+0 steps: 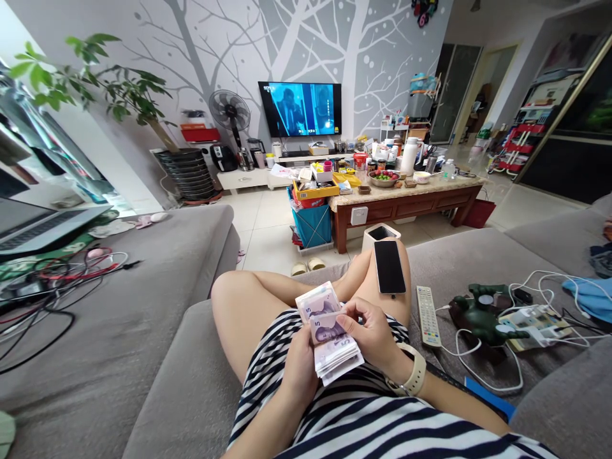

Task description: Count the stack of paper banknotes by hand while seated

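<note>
A stack of purple banknotes marked with a 5 lies folded over my left hand, whose fingers are closed around it. Part of the stack stands up behind, and the rest hangs toward me. My right hand, with a cream watch on the wrist, pinches the edge of one note between thumb and fingers. Both hands are above my lap, over a black and white striped garment. A smartphone with a dark screen rests on my right leg, just beyond the right hand.
To my right on the grey sofa are a remote control, a dark green massager-like object and white cables. Tangled cables and a laptop lie on the left. Ahead stands a loaded coffee table.
</note>
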Demonstrator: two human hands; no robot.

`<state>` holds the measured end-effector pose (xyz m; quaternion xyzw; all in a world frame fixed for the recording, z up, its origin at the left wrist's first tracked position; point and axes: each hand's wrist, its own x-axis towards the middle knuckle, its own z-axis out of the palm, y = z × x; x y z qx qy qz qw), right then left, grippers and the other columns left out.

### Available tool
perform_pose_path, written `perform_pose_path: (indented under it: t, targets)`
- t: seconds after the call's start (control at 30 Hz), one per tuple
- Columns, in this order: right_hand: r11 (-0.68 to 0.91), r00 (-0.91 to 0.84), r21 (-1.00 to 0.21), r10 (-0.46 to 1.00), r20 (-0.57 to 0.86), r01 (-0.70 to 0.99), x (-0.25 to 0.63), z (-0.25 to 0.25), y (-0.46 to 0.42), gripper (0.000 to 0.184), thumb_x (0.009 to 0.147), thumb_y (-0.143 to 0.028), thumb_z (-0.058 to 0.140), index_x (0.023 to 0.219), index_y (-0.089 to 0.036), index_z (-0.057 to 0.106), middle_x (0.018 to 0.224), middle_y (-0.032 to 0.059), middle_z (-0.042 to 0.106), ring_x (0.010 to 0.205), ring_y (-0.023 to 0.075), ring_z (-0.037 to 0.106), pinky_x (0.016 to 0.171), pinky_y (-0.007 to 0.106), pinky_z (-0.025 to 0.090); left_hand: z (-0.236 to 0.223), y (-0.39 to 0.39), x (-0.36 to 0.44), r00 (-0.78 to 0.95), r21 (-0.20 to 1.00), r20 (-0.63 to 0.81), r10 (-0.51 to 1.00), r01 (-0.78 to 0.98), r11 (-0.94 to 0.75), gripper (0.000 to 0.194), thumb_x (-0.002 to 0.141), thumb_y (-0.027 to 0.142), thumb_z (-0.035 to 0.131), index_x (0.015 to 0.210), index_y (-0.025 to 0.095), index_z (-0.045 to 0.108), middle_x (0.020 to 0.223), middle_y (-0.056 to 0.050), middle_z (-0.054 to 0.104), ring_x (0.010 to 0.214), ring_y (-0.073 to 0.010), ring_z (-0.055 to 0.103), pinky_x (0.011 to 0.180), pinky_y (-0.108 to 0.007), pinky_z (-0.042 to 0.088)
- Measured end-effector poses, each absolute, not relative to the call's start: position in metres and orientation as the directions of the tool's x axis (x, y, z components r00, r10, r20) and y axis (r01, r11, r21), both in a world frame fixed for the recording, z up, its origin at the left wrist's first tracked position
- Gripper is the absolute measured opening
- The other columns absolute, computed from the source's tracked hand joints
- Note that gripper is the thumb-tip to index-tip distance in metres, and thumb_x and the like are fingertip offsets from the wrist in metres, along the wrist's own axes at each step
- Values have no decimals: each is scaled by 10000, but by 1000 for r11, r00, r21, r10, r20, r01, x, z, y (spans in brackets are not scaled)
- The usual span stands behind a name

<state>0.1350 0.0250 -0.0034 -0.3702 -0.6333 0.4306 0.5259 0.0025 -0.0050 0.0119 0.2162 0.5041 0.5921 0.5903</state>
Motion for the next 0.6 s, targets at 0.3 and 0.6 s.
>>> perform_pose_path:
  t: [0.3, 0.6]
  targets:
    - [387, -175, -922, 907, 383, -12, 135, -3, 24, 195, 886, -334, 605, 780, -178, 655, 705, 1, 629, 625, 138, 518, 593, 248, 394, 15, -7, 4, -161, 854, -305, 939, -483, 194, 197, 675, 333, 670, 715, 145, 715, 634, -30, 715, 682, -225, 661, 605, -287, 499]
    - [390, -186, -921, 903, 387, -25, 135, -4, 22, 227, 902, -348, 598, 767, -172, 642, 671, -7, 591, 610, 134, 494, 580, 251, 369, 13, -8, 4, -158, 814, -371, 915, -530, 239, 278, 662, 415, 732, 669, 140, 695, 577, -44, 697, 615, -230, 660, 581, -310, 514]
